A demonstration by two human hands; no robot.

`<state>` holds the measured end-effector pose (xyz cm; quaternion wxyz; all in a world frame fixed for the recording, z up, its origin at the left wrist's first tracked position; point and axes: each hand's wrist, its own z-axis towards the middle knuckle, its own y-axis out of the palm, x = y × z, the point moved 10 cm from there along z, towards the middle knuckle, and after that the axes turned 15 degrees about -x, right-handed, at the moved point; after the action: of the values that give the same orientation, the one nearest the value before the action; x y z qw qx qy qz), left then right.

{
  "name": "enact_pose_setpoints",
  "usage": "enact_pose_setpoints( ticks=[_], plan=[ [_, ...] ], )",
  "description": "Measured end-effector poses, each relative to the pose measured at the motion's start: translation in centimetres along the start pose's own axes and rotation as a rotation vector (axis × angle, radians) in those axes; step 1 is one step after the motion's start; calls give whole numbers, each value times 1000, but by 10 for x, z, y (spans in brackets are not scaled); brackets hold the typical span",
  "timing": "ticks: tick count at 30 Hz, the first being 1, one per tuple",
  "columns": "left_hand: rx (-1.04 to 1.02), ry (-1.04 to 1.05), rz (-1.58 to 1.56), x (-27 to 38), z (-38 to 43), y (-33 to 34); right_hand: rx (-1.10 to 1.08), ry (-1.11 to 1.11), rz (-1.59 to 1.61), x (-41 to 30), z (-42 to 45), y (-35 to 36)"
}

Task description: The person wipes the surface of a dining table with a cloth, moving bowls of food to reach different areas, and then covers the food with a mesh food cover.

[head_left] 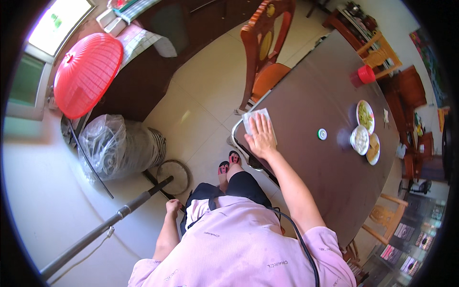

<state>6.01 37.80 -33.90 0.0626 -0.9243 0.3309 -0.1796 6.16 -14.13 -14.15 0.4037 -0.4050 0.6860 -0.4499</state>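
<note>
My right hand [262, 139] lies flat over a folded pale cloth [251, 117], holding it against the brown tabletop [304, 93] near a rounded corner. Its fingers stretch toward the cloth's far edge. My left hand [173, 206] hangs low by my side, fingers curled in, with nothing visible in it. A dark bar passes close behind that hand; whether they touch I cannot tell. A small round green-and-white lid [322, 134] sits on the table to the right of the cloth.
Across the table stand a plate of green food [365, 116], a white bowl [359, 140], a plate of yellowish pieces [373, 150] and a red cup [365, 74]. A wooden chair [270, 80] adjoins the far edge. At left are a grey pole [134, 204], a plastic-wrapped fan [122, 147] and a red mesh cover [89, 73].
</note>
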Motion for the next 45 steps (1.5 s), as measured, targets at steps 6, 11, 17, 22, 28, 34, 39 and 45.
enact_pose_setpoints(
  ticks=[6,11,17,22,28,34,39,45],
  plan=[
    [72,228,-204,46,-11,13,142,-86,34,14,49,-30],
    [146,80,-93,46,-5,30,102,-243,89,-25,37,-15],
    [209,130,-44,90,10,29,3,-566,219,-99,28,-3],
    [325,373,-20,189,-9,2,-159,-216,1207,-67,61,-3],
    [590,790,-160,344,-38,-109,-33,95,1792,-13,106,0],
    [727,1139,-428,516,-47,-288,117,454,1938,-1,122,46],
    [1012,1152,-255,652,-52,-439,264,749,1967,-7,121,71],
    [574,992,-301,765,2,-533,439,717,2049,-17,143,57]
  ],
)
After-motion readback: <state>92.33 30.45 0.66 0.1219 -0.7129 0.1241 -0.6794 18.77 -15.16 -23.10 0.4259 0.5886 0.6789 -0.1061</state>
